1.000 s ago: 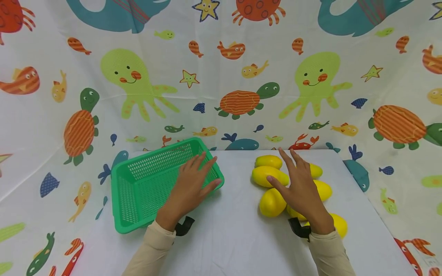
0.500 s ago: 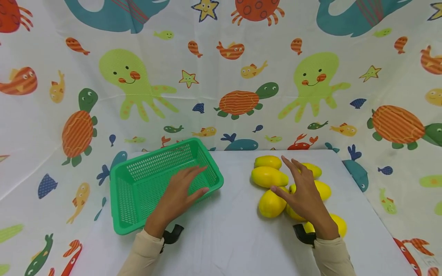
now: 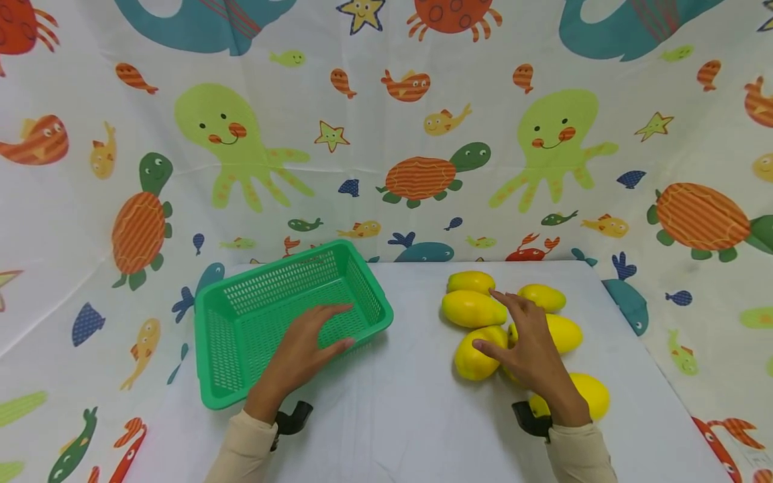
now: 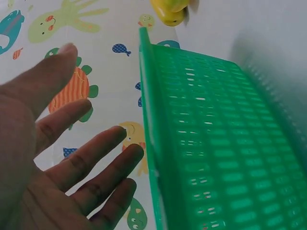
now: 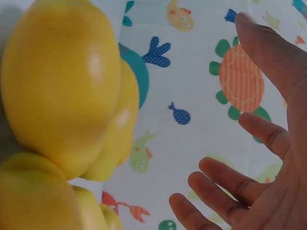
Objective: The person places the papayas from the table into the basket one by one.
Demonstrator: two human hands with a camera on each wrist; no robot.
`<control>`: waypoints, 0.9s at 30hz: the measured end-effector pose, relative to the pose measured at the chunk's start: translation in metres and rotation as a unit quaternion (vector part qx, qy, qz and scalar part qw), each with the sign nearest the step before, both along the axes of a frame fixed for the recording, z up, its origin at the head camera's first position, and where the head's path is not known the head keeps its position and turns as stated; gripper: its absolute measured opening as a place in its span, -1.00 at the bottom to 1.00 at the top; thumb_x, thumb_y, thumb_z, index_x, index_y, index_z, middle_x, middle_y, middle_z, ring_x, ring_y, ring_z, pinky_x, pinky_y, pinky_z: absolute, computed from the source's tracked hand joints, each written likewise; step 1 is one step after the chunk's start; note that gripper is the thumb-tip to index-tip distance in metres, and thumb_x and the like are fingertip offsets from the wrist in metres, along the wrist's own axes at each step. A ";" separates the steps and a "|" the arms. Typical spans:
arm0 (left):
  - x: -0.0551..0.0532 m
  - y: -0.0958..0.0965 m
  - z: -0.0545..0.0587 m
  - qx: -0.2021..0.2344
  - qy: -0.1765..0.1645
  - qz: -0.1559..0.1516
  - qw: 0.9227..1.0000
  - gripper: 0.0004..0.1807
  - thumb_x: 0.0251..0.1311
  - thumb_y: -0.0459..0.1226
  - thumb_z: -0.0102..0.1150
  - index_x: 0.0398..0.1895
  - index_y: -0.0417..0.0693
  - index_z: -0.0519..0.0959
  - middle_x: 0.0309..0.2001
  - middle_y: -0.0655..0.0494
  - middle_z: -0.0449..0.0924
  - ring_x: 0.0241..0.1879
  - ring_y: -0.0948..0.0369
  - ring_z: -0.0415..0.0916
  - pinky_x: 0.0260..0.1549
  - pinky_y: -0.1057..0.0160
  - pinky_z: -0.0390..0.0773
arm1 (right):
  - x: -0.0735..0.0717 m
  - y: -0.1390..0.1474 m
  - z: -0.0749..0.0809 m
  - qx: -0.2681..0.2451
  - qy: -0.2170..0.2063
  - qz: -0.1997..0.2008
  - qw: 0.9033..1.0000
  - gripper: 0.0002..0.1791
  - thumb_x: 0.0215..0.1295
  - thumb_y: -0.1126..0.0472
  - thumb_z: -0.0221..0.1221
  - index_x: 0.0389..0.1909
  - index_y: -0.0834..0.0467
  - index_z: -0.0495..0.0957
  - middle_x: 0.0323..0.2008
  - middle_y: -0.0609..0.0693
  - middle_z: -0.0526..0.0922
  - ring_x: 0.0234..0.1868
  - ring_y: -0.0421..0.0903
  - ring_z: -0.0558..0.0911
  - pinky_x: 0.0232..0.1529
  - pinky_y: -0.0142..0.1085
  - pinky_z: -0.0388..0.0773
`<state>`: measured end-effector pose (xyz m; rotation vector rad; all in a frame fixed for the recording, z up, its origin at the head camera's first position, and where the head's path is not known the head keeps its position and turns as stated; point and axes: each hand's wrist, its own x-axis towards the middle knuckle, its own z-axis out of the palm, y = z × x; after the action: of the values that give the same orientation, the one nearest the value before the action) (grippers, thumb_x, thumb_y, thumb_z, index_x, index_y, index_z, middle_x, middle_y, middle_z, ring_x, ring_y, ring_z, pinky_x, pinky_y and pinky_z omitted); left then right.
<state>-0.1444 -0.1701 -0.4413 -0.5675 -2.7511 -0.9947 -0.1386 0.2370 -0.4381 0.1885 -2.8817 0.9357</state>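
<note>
A green perforated plastic basket (image 3: 202, 349) stands at the left of the white table. Over its near right side hovers my left hand (image 3: 296, 355), fingers slightly bent and thumb apart, holding nothing. In the left wrist view, that hand's fingers (image 4: 91, 167) are spread beside the basket wall (image 4: 225, 124), with a gap between. Several yellow oblong fruits (image 3: 474, 309), papaya-like, lie at the right. Above them is my right hand (image 3: 534, 352), loosely bent and holding nothing; it hides parts of some. The right wrist view shows its fingers (image 5: 225, 187) apart from the fruits (image 5: 62, 91).
A white cloth with printed sea animals (image 3: 419, 178) hangs behind and at both sides of the table (image 3: 410, 402). Black camera mounts (image 3: 294, 419) sit at both wrists. White table surface lies between the basket and the fruits.
My left hand has drawn back toward the lower left, its fingers less spread. The right hand has lowered slightly toward the near side. Basket and fruits have stayed in place.
</note>
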 end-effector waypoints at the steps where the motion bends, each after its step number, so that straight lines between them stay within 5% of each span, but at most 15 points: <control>1: 0.000 -0.001 -0.002 0.000 -0.003 0.000 1.000 -0.34 0.28 -0.07 0.49 0.44 0.10 0.56 0.36 0.03 0.63 0.37 -0.05 0.54 0.32 -0.21 0.60 | 0.000 0.001 -0.002 -0.001 -0.001 0.000 1.000 0.08 0.17 -0.22 0.53 0.65 -0.12 0.22 0.57 0.28 0.24 0.53 0.35 0.18 0.42 0.50 0.31; 7: 0.001 -0.010 -0.011 0.011 -0.031 -0.001 0.999 -0.37 0.26 -0.13 0.51 0.41 0.12 0.59 0.28 0.06 0.68 0.20 -0.03 0.62 0.16 -0.16 0.67 | 0.000 0.004 -0.014 -0.005 -0.010 0.005 1.000 0.07 0.09 -0.19 0.59 0.61 -0.15 0.30 0.53 0.27 0.30 0.48 0.35 0.22 0.40 0.46 0.37; 18: 0.001 -0.022 -0.023 0.033 -0.051 -0.019 0.998 -0.43 0.23 -0.22 0.53 0.33 0.13 0.64 0.26 0.20 0.71 0.16 0.05 0.69 0.17 -0.13 0.70 | -0.003 0.012 -0.033 0.000 -0.001 0.039 0.999 0.00 -0.04 -0.06 0.68 0.48 -0.10 0.47 0.42 0.24 0.47 0.36 0.34 0.41 0.37 0.45 0.27; 27: 0.004 -0.027 -0.025 0.042 -0.080 -0.027 0.995 -0.50 0.28 -0.24 0.49 0.30 0.09 0.66 0.21 0.15 0.75 0.11 0.10 0.72 0.12 -0.04 0.73 | -0.001 0.016 -0.040 0.005 -0.034 0.064 0.997 -0.01 -0.07 -0.08 0.69 0.46 -0.14 0.49 0.50 0.30 0.39 0.45 0.43 0.35 0.42 0.53 0.17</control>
<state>-0.1401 -0.1971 -0.4662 -0.5751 -2.8280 -1.2138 -0.1398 0.2534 -0.4780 0.3540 -2.9679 0.9668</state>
